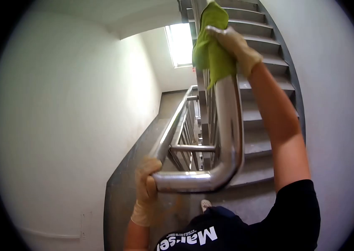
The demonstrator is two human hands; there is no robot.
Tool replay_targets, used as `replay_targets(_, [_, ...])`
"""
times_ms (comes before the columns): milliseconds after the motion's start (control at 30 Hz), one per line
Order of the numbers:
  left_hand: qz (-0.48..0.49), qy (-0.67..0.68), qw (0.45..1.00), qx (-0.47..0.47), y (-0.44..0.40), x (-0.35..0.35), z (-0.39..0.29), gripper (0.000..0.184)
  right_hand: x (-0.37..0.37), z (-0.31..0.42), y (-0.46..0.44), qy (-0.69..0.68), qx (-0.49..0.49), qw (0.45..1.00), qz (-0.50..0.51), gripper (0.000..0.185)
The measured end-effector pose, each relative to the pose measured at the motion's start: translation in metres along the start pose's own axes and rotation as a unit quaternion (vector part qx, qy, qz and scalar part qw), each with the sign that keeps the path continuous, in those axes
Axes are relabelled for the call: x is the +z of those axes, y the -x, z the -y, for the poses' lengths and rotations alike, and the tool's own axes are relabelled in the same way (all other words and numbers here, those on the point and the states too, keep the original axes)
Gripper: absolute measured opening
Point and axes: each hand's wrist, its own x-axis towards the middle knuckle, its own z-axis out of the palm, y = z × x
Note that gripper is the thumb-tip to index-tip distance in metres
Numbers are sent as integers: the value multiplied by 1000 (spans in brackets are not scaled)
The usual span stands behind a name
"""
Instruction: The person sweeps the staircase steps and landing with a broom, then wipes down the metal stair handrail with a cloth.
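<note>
A shiny metal handrail (227, 121) runs up beside the stairs and bends round at the bottom. My right hand (233, 44), in a pale glove, is closed on a green cloth (215, 39) that drapes over the upper part of this rail. Part of the rail is hidden beneath the cloth. At the lower bend, my left hand (146, 180), also gloved, wraps round the corner of the rail; its fingers are slightly blurred.
Grey steps (256, 113) climb on the right, beside a white wall (332, 104). Metal balusters (187, 134) stand under the descending rail on the left. A bright window (180, 44) is at the back. One shoe (205, 205) shows on the floor below me.
</note>
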Motion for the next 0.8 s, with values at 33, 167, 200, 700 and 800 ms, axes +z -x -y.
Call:
replay_targets(33, [-7, 10, 1000, -11, 11, 4, 1, 37, 2, -21, 18, 8, -43, 999, -1, 58])
replay_targets(167, [-13, 35, 997, -60, 13, 1, -5, 31, 4, -38, 151, -133, 11, 991, -1, 57])
replay_targets(200, [-4, 36, 998, -58, 0, -2, -2, 30, -2, -33, 160, -216, 35, 974, 62, 66])
replay_targets(700, [136, -303, 942, 51, -5, 100, -127, 69, 20, -118, 346, -596, 182, 756, 201, 54])
replay_targets(800, [66, -325, 940, 80, -12, 100, -105, 81, -17, -142, 330, -525, 219, 775, 276, 50])
